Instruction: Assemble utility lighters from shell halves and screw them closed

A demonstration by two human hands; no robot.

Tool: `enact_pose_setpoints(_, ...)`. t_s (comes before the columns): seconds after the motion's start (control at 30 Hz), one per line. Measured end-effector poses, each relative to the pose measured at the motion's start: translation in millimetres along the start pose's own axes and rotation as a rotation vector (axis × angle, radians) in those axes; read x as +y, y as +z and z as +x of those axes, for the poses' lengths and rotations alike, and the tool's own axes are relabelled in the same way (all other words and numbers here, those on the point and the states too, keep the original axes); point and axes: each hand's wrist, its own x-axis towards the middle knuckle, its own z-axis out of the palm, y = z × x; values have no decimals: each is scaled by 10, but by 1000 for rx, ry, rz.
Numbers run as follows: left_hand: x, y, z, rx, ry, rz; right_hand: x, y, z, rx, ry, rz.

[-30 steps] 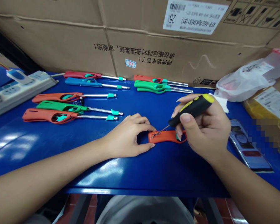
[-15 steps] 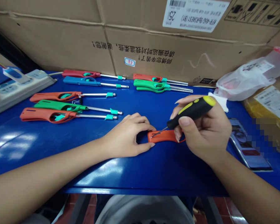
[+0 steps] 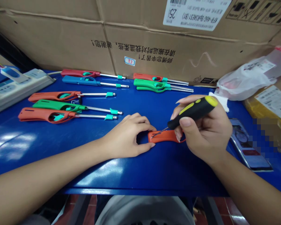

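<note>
An orange lighter handle (image 3: 164, 136) lies on the blue table (image 3: 135, 168) between my two hands. My left hand (image 3: 128, 136) curls around its left end, thumb and fingers pressed against it. My right hand (image 3: 204, 129) is closed on a black and yellow screwdriver (image 3: 192, 110), whose thin metal tip rests on the handle's left end. The handle's right part is hidden under my right fingers.
Several long-nosed lighters in orange, green, blue and red lie in two groups, at the left (image 3: 61, 107) and at the back (image 3: 154, 83). A power strip (image 3: 14, 89) sits far left. Cardboard boxes (image 3: 135, 37) wall the back. A plastic bag (image 3: 245, 79) and a phone (image 3: 247, 145) lie at the right.
Barely anything has moved: both hands stay on the orange handle and the screwdriver tip stays at its left end. The view has drifted slightly.
</note>
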Motion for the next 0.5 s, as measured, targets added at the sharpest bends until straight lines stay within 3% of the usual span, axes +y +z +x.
enact_pose_setpoints(0.5, -14, 2, 14, 3, -9, 0, 1, -13, 1, 12, -24, -13)
